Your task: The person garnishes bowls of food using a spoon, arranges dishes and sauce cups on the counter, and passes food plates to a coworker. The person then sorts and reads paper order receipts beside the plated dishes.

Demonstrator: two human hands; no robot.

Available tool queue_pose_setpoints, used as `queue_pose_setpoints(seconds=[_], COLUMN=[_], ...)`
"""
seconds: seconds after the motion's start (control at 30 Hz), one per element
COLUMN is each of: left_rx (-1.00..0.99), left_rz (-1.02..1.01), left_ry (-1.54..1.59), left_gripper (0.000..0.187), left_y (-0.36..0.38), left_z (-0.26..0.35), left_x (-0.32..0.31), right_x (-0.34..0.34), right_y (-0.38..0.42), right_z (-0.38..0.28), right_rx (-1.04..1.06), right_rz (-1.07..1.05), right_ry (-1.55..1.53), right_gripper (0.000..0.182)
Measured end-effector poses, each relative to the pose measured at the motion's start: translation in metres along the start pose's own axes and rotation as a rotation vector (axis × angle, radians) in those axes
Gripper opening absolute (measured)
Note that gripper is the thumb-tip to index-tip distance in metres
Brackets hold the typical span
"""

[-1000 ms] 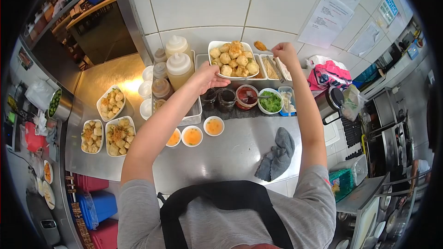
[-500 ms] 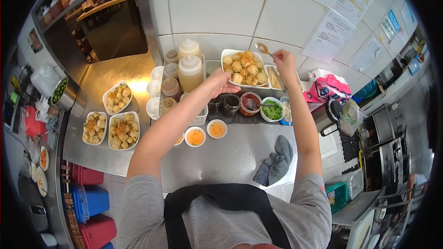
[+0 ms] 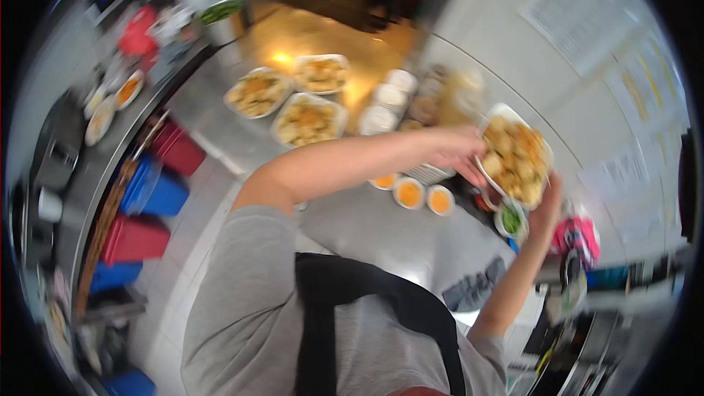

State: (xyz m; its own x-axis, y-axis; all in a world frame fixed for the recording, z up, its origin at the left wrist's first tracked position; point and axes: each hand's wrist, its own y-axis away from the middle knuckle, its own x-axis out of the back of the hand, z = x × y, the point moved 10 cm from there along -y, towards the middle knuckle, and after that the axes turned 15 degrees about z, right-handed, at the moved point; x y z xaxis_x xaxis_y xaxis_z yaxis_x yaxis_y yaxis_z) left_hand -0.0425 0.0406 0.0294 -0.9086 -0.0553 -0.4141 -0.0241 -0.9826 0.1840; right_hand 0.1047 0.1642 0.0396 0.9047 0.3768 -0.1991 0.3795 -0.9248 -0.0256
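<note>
A white dish point(image 3: 486, 130) of golden fried balls point(image 3: 517, 161) with shredded topping is held up above the counter, tilted in this view. My left hand point(image 3: 462, 152) is closed on its left rim. Against the lower right side of the dish is my right hand point(image 3: 544, 209), its fingers partly hidden and blurred; it appears to grip that side. Beneath the dish, a bowl of chopped green herbs point(image 3: 511, 218) shows in part. Small cups of orange sauce point(image 3: 408, 193) stand on the counter below my left forearm.
Several similar filled dishes point(image 3: 308, 121) stand on the steel counter point(image 3: 345, 216) to the left. White cups point(image 3: 378, 119) and blurred sauce bottles point(image 3: 460, 95) are at the back. A grey cloth point(image 3: 473, 290) lies at the front right. Red and blue bins point(image 3: 154, 187) are on the left.
My view has swung left, blurring the scene. The spoon is no longer visible in my right hand, which has come down to the side of the dish. My left hand still holds the dish.
</note>
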Motion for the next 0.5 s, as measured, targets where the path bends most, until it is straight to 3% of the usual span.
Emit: queue_pose_setpoints(seconds=[0.07, 0.1, 0.17, 0.3, 0.43, 0.5], left_rx=[0.002, -0.017, -0.026, -0.063, -0.037, -0.007], left_rz=[-0.003, 0.063, 0.093, 0.154, 0.4, 0.555], left_ry=[0.032, 0.026, -0.014, 0.032, 0.044, -0.048], left_gripper=[0.04, 0.043, 0.048, 0.057, 0.059, 0.061], left_y=[0.043, 0.077, 0.14, 0.26, 0.375, 0.431], left_z=[0.0, 0.004, 0.004, -0.008, -0.019, -0.023], left_x=[0.02, 0.035, 0.063, 0.142, 0.241, 0.287], right_x=[-0.051, -0.088, -0.137, -0.261, -0.379, -0.442], right_y=[0.073, 0.104, 0.15, 0.217, 0.274, 0.305], right_z=[-0.008, -0.006, 0.005, 0.054, 0.127, 0.153], right_rx=[0.059, 0.034, 0.08, -0.096, -0.362, -0.444], right_rz=[-0.058, -0.171, -0.265, -0.474, -0.651, -0.781], right_ry=[-0.117, 0.114, -0.053, -0.119, -0.274, -0.367], right_gripper=[0.058, 0.06, 0.066, 0.067, 0.073, 0.087])
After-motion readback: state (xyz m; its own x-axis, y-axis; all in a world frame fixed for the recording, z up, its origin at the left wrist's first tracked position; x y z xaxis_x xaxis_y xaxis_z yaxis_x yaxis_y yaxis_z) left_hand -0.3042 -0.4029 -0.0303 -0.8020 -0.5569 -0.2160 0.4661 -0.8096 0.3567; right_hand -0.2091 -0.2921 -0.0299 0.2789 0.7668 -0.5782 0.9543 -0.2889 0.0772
